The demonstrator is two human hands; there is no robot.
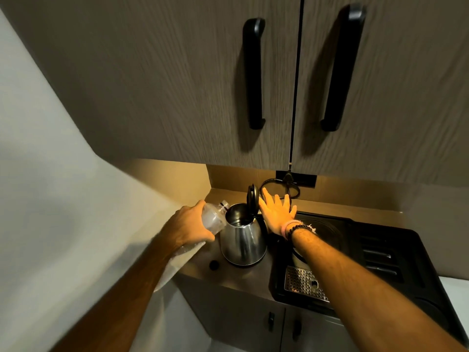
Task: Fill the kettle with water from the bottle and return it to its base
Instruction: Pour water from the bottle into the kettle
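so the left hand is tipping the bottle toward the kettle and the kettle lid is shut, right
Not quite. The head view shows the kettle with its lid flipped up and open, not shut. The rest holds: the left hand tips the bottle, neck toward the kettle's open mouth.

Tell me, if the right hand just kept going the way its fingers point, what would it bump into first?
Probably the looped black cord by the back wall. The right hand is open and flat, fingers aimed up and away past the kettle's raised lid. Depth is hard to judge, so it might brush the lid first.
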